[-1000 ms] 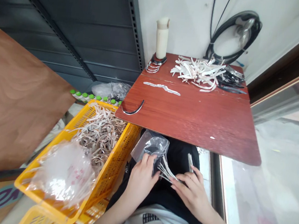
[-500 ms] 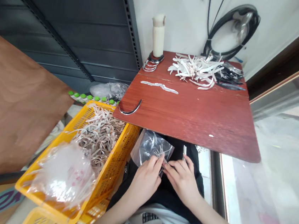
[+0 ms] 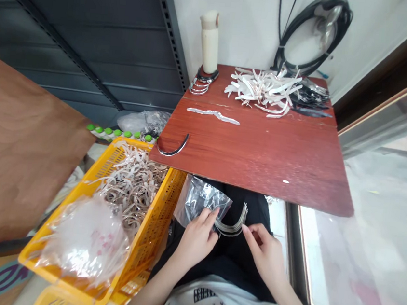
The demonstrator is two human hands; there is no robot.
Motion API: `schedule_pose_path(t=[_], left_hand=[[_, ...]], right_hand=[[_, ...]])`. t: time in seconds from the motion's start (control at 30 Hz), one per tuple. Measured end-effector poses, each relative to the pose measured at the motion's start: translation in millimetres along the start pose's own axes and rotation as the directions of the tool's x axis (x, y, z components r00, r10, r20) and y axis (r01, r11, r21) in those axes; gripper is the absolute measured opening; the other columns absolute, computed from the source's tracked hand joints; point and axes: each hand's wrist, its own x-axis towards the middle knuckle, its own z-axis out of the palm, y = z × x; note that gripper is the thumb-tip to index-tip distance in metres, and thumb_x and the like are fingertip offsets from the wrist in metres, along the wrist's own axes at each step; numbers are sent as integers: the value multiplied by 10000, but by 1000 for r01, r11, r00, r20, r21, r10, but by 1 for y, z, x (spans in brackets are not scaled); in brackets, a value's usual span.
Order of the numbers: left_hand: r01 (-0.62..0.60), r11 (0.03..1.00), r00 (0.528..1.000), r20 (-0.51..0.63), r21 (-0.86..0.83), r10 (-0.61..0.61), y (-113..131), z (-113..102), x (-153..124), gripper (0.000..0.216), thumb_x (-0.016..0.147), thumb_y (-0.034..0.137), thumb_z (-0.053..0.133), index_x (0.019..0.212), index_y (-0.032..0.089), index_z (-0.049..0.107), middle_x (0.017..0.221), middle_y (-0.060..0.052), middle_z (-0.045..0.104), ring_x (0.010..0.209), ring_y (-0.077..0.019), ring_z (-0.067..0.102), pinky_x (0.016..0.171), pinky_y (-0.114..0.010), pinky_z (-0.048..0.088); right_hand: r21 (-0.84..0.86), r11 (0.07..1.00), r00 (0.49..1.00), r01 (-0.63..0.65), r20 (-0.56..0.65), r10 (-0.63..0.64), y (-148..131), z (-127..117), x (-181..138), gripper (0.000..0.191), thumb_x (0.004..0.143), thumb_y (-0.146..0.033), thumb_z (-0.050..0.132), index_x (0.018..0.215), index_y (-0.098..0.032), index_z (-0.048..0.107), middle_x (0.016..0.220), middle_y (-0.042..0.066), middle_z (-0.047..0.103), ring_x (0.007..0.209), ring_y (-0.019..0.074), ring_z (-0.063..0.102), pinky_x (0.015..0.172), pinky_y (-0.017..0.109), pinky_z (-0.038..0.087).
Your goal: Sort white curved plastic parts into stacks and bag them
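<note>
- Because the curved strips (image 3: 233,229) lie at 5 o'clock, over the dark lap, the two hands meet them from either end, which probably keeps the bundle together.
- At 6 o'clock, the left hand (image 3: 198,232) has its fingers closed over the near edge of the small bag (image 3: 188,203); the strips' left ends disappear there, and I cannot tell whether they are inside it.
- Between 4 and 5 o'clock, the right hand (image 3: 262,243) pinches the bundle with thumb and fingers near its upturned right end, seemingly to steer it while leaving the curve uncovered.
- The small bag lies slanted on the lap, its far part loose, so the left hand seems to be what steadies it.
- At 8 o'clock, the yellow basket (image 3: 138,250) holds loose strips (image 3: 131,183) within reach of the left arm, with a big clear bag (image 3: 88,242) on top at its near end.
- On the counter (image 3: 261,154), one bent strip (image 3: 170,153) lies at 9 o'clock and a wavy strip (image 3: 214,116) at 12, both apart from the heaps.
- Farther back, between 1 and 2 o'clock, pale strips (image 3: 264,88) are heaped beside dark pieces (image 3: 311,98), perhaps to save space in front.
- The bottle (image 3: 209,46) stands upright at 12 o'clock, by the wall.
</note>
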Motion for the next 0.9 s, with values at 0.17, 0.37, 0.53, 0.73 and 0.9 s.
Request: schedule_pose_path(t=[0.17, 0.37, 0.53, 0.73, 0.9], left_hand=[[-11, 1000, 1000, -2, -26, 11, 1, -1, 0, 661, 809, 110, 398, 1467, 179, 375, 1147, -93, 549, 978, -207, 609, 893, -351, 515], [-25, 997, 1000, 7, -71, 25, 2, 0, -1, 668, 806, 111, 401, 1470, 179, 372, 1162, -92, 540, 906, -179, 610, 885, -344, 517], [-47, 994, 999, -20, -102, 45, 4, 0, -3, 687, 795, 107, 413, 1470, 227, 368, 1140, -67, 536, 868, -152, 605, 867, -312, 521], [-63, 990, 997, -45, -130, 58, 4, 0, -6, 700, 789, 96, 422, 1468, 254, 371, 1094, -50, 536, 866, -148, 602, 845, -301, 527], [-46, 995, 997, -69, -84, 40, 5, -6, -11, 705, 808, 105, 413, 1490, 265, 333, 1096, -53, 535, 919, -171, 598, 874, -333, 522]], right_hand=[[99, 977, 977, -188, 122, 176, 0, -3, -5, 457, 893, -612, 526, 1064, -201, 629, 593, -16, 626, 540, 169, 588, 554, 272, 415], [188, 956, 974, -225, 40, 222, 2, 3, 21, 505, 832, -656, 572, 1029, -195, 636, 574, -19, 601, 516, 164, 563, 531, 264, 413], [154, 967, 961, -200, 224, 163, -3, 2, 42, 405, 839, -613, 582, 832, -211, 631, 502, -36, 576, 449, 139, 545, 501, 245, 396], [144, 983, 952, -117, 297, 70, -17, 4, 48, 367, 871, -543, 564, 716, -215, 510, 529, -26, 596, 439, 116, 546, 453, 216, 370], [469, 837, 899, -284, 433, 62, -26, 7, 45, 399, 878, -591, 545, 765, -219, 458, 448, -96, 458, 320, 58, 353, 344, 180, 239]])
